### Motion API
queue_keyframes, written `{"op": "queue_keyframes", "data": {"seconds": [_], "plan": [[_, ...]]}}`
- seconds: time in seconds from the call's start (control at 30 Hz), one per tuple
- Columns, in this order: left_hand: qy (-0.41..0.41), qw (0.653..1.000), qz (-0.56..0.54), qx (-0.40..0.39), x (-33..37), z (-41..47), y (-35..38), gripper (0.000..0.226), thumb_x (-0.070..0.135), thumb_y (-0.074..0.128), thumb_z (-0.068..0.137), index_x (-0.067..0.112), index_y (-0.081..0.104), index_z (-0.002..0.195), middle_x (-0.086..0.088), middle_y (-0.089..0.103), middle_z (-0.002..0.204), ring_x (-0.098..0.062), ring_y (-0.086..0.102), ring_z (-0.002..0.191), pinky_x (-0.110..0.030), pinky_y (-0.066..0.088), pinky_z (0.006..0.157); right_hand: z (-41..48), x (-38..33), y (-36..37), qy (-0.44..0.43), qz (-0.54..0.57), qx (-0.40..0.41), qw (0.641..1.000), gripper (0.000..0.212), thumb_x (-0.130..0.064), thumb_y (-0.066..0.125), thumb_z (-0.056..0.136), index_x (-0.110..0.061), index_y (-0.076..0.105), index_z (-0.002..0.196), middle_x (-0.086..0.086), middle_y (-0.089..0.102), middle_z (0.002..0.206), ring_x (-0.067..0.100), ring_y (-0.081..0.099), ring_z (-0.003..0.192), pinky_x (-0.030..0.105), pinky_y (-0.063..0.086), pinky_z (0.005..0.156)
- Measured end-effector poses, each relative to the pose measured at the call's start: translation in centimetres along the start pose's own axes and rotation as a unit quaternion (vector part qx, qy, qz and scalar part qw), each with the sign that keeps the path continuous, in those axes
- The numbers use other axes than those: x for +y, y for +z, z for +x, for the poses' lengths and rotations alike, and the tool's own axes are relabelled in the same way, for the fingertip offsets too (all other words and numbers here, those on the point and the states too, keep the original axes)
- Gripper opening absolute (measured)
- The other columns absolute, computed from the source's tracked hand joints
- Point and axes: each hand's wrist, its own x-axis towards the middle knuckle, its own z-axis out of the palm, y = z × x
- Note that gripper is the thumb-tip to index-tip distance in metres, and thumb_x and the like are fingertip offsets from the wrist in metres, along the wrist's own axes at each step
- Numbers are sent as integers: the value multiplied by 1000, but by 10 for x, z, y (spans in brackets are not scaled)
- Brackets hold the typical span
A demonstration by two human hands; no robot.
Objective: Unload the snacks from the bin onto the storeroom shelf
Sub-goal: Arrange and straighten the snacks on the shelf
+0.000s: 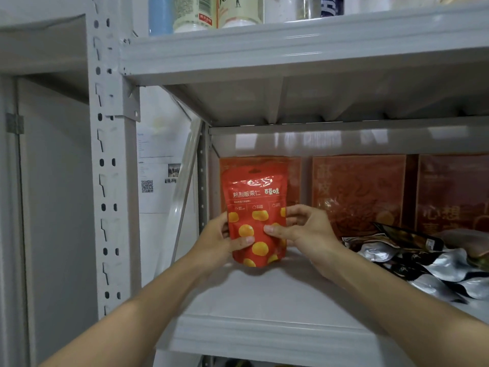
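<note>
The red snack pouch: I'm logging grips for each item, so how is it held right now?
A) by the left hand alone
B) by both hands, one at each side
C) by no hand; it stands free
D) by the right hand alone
B: the left hand and the right hand each grip one side of the upright red snack pouch, thumbs pressed on its front.

One orange pouch (255,207), three red boxes (358,192), two hands (219,239).

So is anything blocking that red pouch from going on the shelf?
Nothing visible. The left hand and right hand hold the pouch over bare shelf. Behind it stand boxes; foil packets lie to its right, apart.
</note>
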Motion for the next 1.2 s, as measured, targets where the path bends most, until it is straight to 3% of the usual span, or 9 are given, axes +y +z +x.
{"op": "queue_keyframes", "data": {"seconds": [0.1, 0.23, 0.4, 0.53, 0.63, 0.73, 0.87, 1.07, 1.2], "plan": [[-27, 999, -22, 7, -11, -1, 0, 49, -3, 76, 79, 20, 62, 120, 2, 72, 107, -18, 68, 101, -29, 59, 72, -2, 14, 5, 13, -4, 5, 1000, 51, -9, 95, 56, -6, 65, 97, 8, 73, 92, 20, 73, 82, 33, 60, 64], [-15, 1000, 25, -6, -21, 3, -3, 53, 4, 76, 81, 23, 57, 126, 2, 70, 114, -11, 68, 103, -23, 57, 77, 3, 23, 6, 16, -13, 2, 1000, 52, -11, 95, 55, -8, 63, 95, 9, 72, 95, 21, 73, 85, 35, 61, 67], [-4, 998, 62, 19, -22, 4, 0, 50, 10, 80, 79, 21, 57, 123, 6, 68, 109, 10, 64, 87, -10, 51, 64, 0, 26, 5, 6, -59, 1, 998, 55, -20, 95, 58, -15, 61, 101, 0, 70, 95, 14, 69, 86, 28, 57, 67], [8, 992, 109, 64, -22, 4, -2, 55, 23, 86, 73, 25, 56, 120, 7, 57, 117, -1, 59, 99, -12, 49, 71, 3, 31, 2, -25, -104, 46, 993, 67, -41, 96, 47, -29, 58, 101, -5, 66, 109, 11, 65, 99, 37, 58, 83], [11, 993, 98, 62, -23, 2, -2, 65, 24, 86, 72, 32, 48, 124, 16, 54, 121, 4, 57, 102, -8, 48, 72, 2, 33, 0, -36, -110, 20, 993, 55, -33, 93, 63, -28, 58, 105, -6, 66, 116, 12, 64, 106, 42, 54, 95], [-2, 997, 65, 32, -22, 1, -1, 67, 16, 83, 76, 31, 44, 129, 23, 57, 115, 18, 58, 92, -2, 46, 64, -2, 36, 1, -43, -121, -33, 991, 37, -26, 82, 80, -29, 57, 107, -9, 66, 115, 10, 63, 108, 33, 53, 94], [-26, 998, 50, -9, -27, 1, -1, 68, 12, 81, 78, 32, 46, 133, 15, 63, 123, -5, 59, 117, -24, 52, 90, -4, 39, 3, -54, -111, -68, 990, 32, -23, 73, 89, -27, 52, 113, -14, 64, 115, -4, 61, 104, 11, 50, 75], [-25, 997, 55, -45, -27, 1, -1, 71, 12, 76, 84, 33, 39, 141, 15, 61, 127, -4, 58, 116, -18, 53, 84, -9, 34, 4, -57, -124, -91, 986, 33, -23, 64, 95, -26, 44, 121, -23, 56, 113, -15, 52, 102, 1, 45, 69], [-24, 997, 37, -56, -29, 0, -2, 71, 7, 73, 86, 32, 37, 142, 14, 59, 128, -2, 59, 114, -16, 55, 78, -13, 30, 4, -53, -137, -109, 983, 36, -20, 58, 99, -24, 35, 127, -27, 48, 108, -30, 50, 83, -3, 41, 65]]}}
